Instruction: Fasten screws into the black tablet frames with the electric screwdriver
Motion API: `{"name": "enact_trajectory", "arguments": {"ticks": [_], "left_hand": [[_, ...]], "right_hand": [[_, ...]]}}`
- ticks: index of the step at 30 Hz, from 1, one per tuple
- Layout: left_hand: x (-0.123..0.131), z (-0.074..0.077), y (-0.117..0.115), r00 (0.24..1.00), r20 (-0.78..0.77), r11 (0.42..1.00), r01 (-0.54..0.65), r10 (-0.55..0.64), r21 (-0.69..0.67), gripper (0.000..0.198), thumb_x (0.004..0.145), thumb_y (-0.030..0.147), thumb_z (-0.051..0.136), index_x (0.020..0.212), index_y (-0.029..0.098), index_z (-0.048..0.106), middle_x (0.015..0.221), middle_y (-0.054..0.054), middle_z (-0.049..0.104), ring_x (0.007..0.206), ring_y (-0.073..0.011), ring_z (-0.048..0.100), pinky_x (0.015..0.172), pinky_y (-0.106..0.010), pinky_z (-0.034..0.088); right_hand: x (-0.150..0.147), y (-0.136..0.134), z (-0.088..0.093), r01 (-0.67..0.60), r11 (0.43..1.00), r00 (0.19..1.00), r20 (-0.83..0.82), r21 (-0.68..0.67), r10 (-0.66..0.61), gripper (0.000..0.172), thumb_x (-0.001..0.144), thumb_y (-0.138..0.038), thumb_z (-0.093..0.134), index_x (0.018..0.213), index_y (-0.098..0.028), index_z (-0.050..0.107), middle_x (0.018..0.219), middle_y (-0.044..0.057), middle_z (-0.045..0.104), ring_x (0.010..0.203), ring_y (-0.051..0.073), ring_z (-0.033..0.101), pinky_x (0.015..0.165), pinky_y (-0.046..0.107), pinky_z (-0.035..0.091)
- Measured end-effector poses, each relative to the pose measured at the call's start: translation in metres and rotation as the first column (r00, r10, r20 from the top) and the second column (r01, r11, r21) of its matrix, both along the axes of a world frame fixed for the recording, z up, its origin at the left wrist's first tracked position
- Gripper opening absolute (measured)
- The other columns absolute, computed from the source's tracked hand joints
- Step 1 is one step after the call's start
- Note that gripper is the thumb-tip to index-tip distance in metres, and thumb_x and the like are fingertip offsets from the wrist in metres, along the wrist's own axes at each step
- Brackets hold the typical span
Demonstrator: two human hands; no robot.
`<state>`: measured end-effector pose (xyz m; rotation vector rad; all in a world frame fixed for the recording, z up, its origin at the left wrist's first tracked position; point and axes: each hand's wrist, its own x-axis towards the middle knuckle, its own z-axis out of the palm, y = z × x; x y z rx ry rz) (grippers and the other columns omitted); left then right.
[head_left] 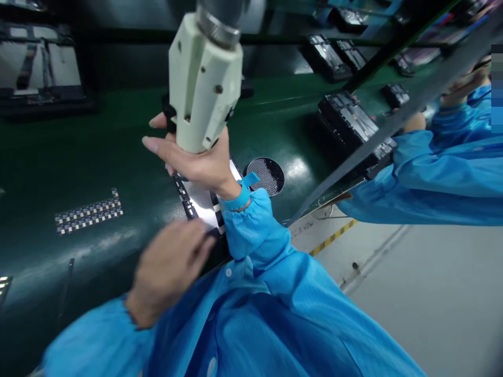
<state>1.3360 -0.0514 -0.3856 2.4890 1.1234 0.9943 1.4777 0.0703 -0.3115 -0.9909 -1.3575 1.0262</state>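
Note:
My right hand (204,165), with a blue strap at its wrist, is wrapped round a pale electric screwdriver (206,86), whose dark upper end leaves the view at the top. Below it lies an electronic device (204,207) with a bright white panel and dark edges, partly covered by both hands. Over the device's near left corner is my left hand (168,262), smeared by motion; its fingers cannot be made out clearly. The screwdriver's tip is hidden. Beside my right wrist sits a round perforated tray (266,177) with small dark pieces.
Rows of small dark-and-white parts (89,213) lie on the green table (129,157) at left. An opened device (41,68) stands back left, and stacked devices (353,120) stand right. A grey band (373,139) crosses near a co-worker's blue sleeve (451,173).

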Motion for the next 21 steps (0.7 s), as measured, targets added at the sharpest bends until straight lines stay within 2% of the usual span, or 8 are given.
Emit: {"name": "enact_trajectory", "arguments": {"ticks": [1,3,5,8,11,16,18,21], "left_hand": [[0.018,-0.016,-0.010,0.986,-0.097,0.986,0.145,-0.137,0.082,0.063,0.091,0.024,0.065,0.149,0.020,0.041,0.135,-0.012,0.062,0.126,-0.0295,0.058,0.115,-0.051,0.047],[0.048,-0.040,-0.019,0.961,-0.196,0.959,0.231,-0.197,0.165,0.059,0.094,0.021,0.060,0.148,0.010,0.041,0.136,-0.017,0.060,0.130,-0.0308,0.055,0.112,-0.050,0.049],[0.057,-0.054,-0.008,0.965,-0.218,0.952,0.198,-0.148,0.234,0.059,0.093,0.016,0.057,0.149,0.007,0.038,0.136,-0.020,0.059,0.130,-0.0312,0.055,0.110,-0.048,0.050],[0.033,-0.061,0.040,0.979,-0.199,0.944,0.115,-0.054,0.310,0.066,0.091,0.012,0.060,0.151,0.010,0.036,0.133,-0.019,0.062,0.127,-0.0295,0.058,0.110,-0.045,0.050],[-0.003,-0.057,0.118,0.976,-0.218,0.948,0.074,-0.004,0.310,0.054,0.092,0.021,0.060,0.144,0.016,0.047,0.132,-0.017,0.063,0.127,-0.0290,0.058,0.110,-0.046,0.049],[-0.021,-0.028,0.252,0.885,-0.392,0.967,-0.211,0.251,0.142,0.034,0.091,0.023,0.047,0.118,0.011,0.063,0.128,-0.022,0.063,0.124,-0.0351,0.059,0.108,-0.053,0.046],[-0.027,-0.019,0.281,0.849,-0.400,0.938,-0.297,0.346,0.180,0.028,0.090,0.023,0.045,0.105,0.008,0.063,0.114,-0.025,0.066,0.111,-0.0385,0.064,0.096,-0.054,0.052],[-0.059,-0.011,0.295,0.801,-0.422,0.904,-0.364,0.426,0.222,0.019,0.085,0.026,0.049,0.089,0.010,0.058,0.100,-0.020,0.066,0.099,-0.0380,0.066,0.085,-0.054,0.054]], "right_hand": [[0.005,0.002,0.004,0.034,0.999,0.999,-0.001,0.014,-0.034,0.021,0.077,-0.019,0.076,0.097,-0.019,0.067,0.091,-0.002,0.075,0.095,0.012,0.070,0.074,0.017,0.057],[0.017,0.005,0.007,0.089,0.995,0.995,0.029,0.033,-0.090,0.020,0.079,-0.022,0.074,0.099,-0.022,0.068,0.089,-0.002,0.074,0.098,0.012,0.070,0.077,0.017,0.056],[0.032,0.007,0.006,0.107,0.992,0.993,0.036,0.062,-0.109,0.021,0.080,-0.028,0.074,0.101,-0.025,0.070,0.091,0.000,0.074,0.093,0.013,0.070,0.076,0.019,0.056],[0.054,0.000,-0.005,0.068,0.995,0.997,-0.048,0.070,-0.065,0.038,0.073,-0.034,0.080,0.107,-0.021,0.070,0.087,0.002,0.071,0.078,0.015,0.069,0.071,0.025,0.058],[0.064,-0.008,-0.024,-0.087,0.994,0.982,-0.174,-0.062,0.075,0.051,0.065,-0.037,0.088,0.106,-0.015,0.068,0.073,0.001,0.066,0.074,0.017,0.069,0.075,0.031,0.060],[0.057,-0.009,-0.052,-0.422,0.896,0.868,-0.346,-0.139,0.355,0.082,0.052,-0.030,0.094,0.125,-0.020,0.058,0.118,0.009,0.067,0.099,0.021,0.071,0.088,0.034,0.059],[0.055,-0.010,-0.055,-0.493,0.850,0.841,-0.353,-0.186,0.410,0.087,0.055,-0.031,0.093,0.132,-0.021,0.053,0.111,0.008,0.070,0.085,0.018,0.072,0.076,0.031,0.060],[0.056,-0.015,-0.054,-0.488,0.836,0.865,-0.268,-0.251,0.424,0.070,0.061,-0.036,0.091,0.121,-0.017,0.060,0.074,-0.001,0.067,0.059,0.012,0.062,0.058,0.025,0.054]]}}
